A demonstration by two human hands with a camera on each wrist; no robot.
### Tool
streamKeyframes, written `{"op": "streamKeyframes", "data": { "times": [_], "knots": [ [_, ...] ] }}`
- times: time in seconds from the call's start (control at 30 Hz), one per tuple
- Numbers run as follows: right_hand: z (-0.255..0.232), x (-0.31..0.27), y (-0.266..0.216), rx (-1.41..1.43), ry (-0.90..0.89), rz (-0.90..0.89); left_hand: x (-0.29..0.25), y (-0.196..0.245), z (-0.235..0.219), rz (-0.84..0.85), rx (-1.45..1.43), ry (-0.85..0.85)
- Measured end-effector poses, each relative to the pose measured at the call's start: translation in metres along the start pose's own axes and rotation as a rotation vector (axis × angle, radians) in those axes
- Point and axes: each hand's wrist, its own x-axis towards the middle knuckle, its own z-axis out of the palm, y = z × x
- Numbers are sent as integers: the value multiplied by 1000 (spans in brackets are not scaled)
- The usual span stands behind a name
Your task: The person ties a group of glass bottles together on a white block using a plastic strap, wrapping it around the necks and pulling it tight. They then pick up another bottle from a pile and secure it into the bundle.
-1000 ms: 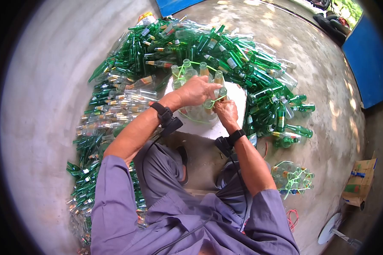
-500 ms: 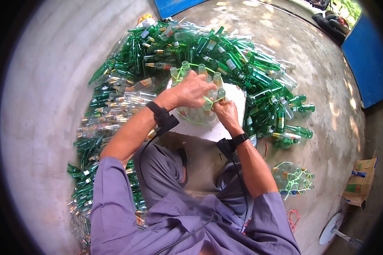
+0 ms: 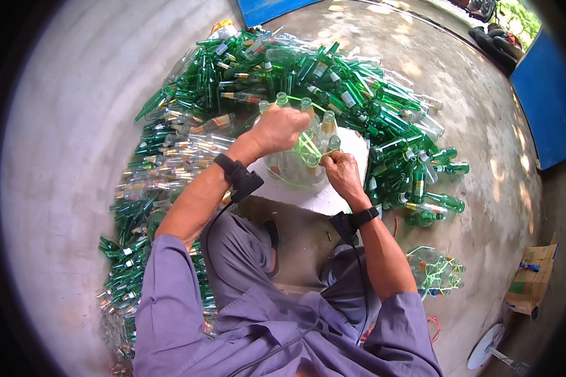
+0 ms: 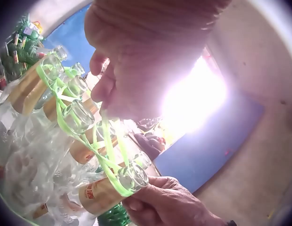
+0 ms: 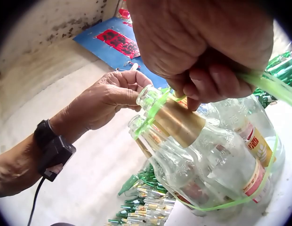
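Observation:
A bundle of clear glass bottles stands upright on a white-topped surface, with a light green plastic strap woven round the necks and a band round their lower part. My left hand is above the left side of the necks, fingers curled, pinching a length of strap drawn up from them. At the bundle's near right corner, my right hand grips the strap with curled fingers beside a bottle neck. A strap end sticks out of the right fist.
Green and clear bottles lie heaped round the far and left sides, with more green ones at right. Another strapped bottle bundle is on the floor at right, near a cardboard box and a round white disc-shaped object.
My left hand has gone from over the right-hand necks to the left, its fingers now curled, and the strap between the necks shows more. My right hand stays at the near right corner.

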Motion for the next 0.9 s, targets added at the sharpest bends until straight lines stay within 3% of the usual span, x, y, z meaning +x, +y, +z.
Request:
{"op": "streamKeyframes", "data": {
  "times": [0.27, 0.33, 0.63, 0.73, 0.9],
  "knots": [
    [2, -1, -4, -7, 39, 3, 20, -10, 12, 1, -289, 96],
    [3, -2, -7, 6, 48, 27, 21, -8, 10, -71, -434, 77],
    [7, -2, -6, -7, 74, 41, 35, -12, 20, -15, -295, -59],
    [7, -1, -3, 0, 110, 16, 36, -17, 26, -15, -334, -36],
    [-6, -6, -10, -147, 14, -5, 26, -21, 32, 11, -276, -26]
  ]
}}
